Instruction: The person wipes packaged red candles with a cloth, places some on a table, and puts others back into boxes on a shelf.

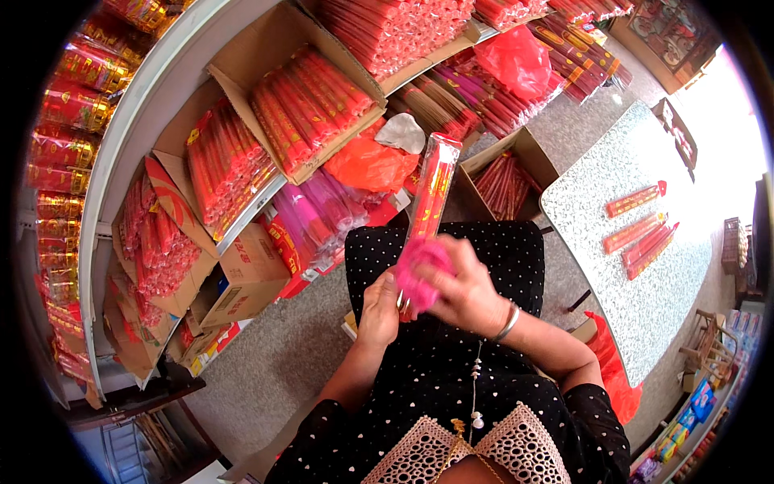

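Observation:
In front of my lap I hold a long, clear-wrapped packet of red candles (432, 194) with gold print, tilted with its far end up. My left hand (379, 309) is closed round its near end. My right hand (469, 286) grips a bright pink cloth (421, 266) pressed round the packet's lower part. The cloth hides that part of the wrap, and its edges are slightly blurred. On the speckled table (584, 185) to the right lie several similar red packets (637, 234).
Shelves at the left and back carry cardboard boxes (314, 165) full of red packets. An open carton (528, 149) of red packets stands beyond my knees. Red plastic bags (375, 161) hang among the shelves. A wooden chair (709, 343) stands beyond the table.

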`<state>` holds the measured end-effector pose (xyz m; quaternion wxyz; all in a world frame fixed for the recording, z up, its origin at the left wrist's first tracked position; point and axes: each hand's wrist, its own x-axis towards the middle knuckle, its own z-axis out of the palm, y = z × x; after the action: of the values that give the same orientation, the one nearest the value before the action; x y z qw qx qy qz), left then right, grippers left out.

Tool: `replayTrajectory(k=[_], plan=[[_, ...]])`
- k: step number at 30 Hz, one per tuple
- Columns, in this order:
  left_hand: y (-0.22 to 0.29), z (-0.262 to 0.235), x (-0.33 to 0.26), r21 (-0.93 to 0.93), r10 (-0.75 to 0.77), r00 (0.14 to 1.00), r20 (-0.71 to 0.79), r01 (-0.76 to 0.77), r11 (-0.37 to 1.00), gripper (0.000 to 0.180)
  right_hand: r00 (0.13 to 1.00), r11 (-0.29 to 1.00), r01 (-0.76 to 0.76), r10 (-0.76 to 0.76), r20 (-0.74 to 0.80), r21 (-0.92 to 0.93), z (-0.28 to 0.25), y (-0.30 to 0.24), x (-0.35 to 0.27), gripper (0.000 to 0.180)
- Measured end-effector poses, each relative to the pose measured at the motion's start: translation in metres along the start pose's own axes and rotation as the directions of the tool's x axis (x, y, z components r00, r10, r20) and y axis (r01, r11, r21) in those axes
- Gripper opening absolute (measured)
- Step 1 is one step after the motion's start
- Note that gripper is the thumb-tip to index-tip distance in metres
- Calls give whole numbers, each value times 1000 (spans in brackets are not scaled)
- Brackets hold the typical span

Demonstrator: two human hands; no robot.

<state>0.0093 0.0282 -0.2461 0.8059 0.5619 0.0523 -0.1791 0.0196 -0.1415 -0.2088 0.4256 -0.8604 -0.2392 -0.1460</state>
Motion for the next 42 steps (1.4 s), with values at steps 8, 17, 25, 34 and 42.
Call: replayTrajectory(k=[8,17,25,34,42], plan=[[6,8,-9,-68,-126,990,60,130,989,47,955,983,-182,167,-246,-37,-35,43,26,45],[16,1,3,17,-48,999,-11,48,999,47,951,983,167,-182,252,78,-9,-16,-9,44],[3,2,-3,6,-131,985,114,131,991,54,975,978,-150,120,-189,-149,-47,50,38,43],[13,-2,2,-42,-22,996,85,25,999,42,949,987,127,-151,277,101,-18,-18,-2,46],[19,-15,-4,-152,-86,990,108,102,983,31,955,966,-229,247,-166,119,-43,29,23,40]])
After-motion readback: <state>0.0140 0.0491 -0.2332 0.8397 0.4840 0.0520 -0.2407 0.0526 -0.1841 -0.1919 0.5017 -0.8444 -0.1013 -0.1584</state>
